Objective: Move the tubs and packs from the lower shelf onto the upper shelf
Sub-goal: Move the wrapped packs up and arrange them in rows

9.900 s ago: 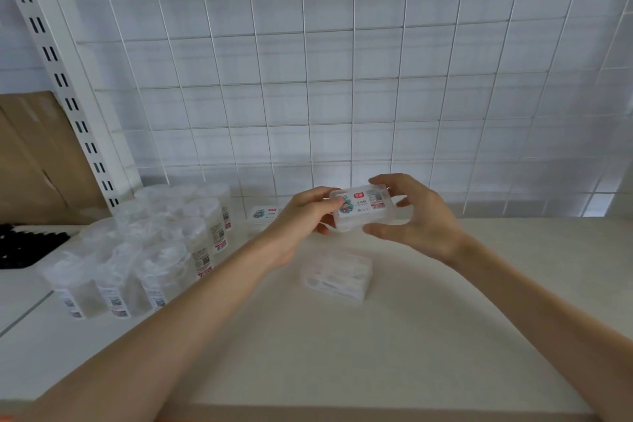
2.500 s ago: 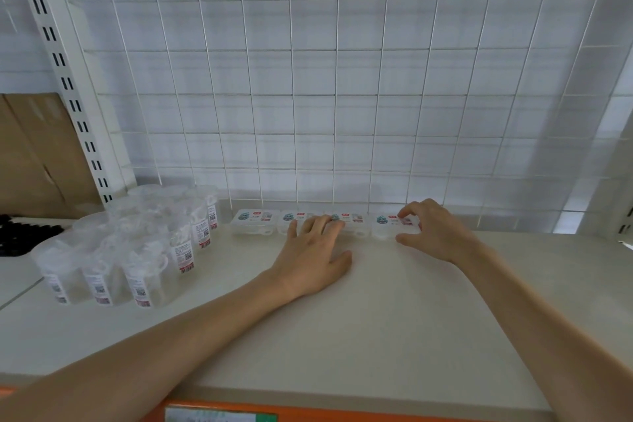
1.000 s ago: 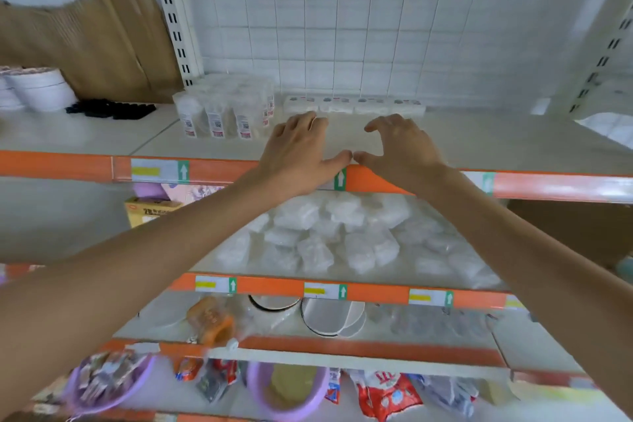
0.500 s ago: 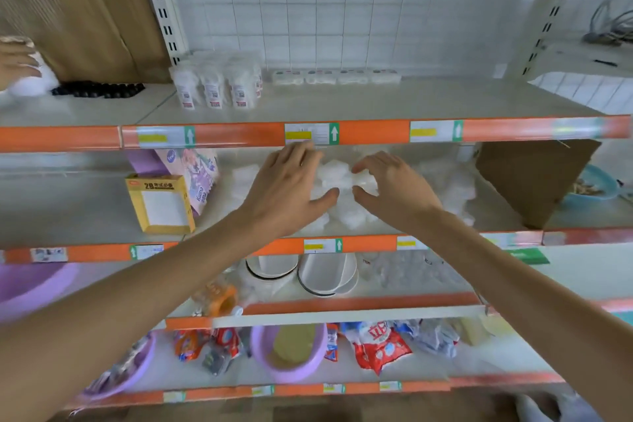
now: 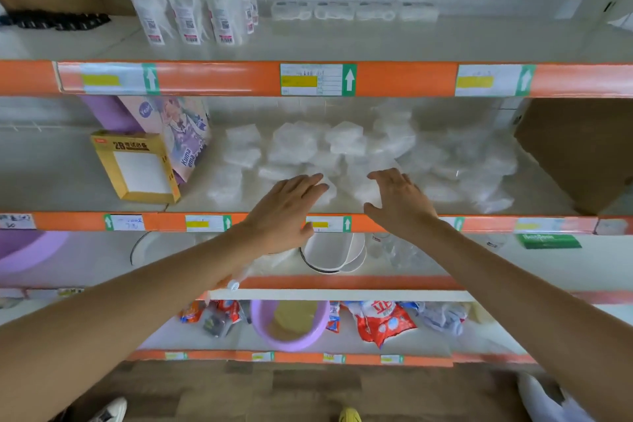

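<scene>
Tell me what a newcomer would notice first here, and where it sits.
The left hand and right hand, both open, reach toward a heap of clear packs on the lower shelf, mid-frame. Bright orange rails edge every shelf. On the upper shelf clear tubs stand at left, with a row of small cases to their right.

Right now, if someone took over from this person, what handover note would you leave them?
Hands: left hand and right hand are both open, holding nothing, reaching over the pile of clear packs on the lower shelf.
Done: a cluster of tubs and a row of four small packs stand on the upper shelf.
Left: the pile below is not yet moved up.
</scene>
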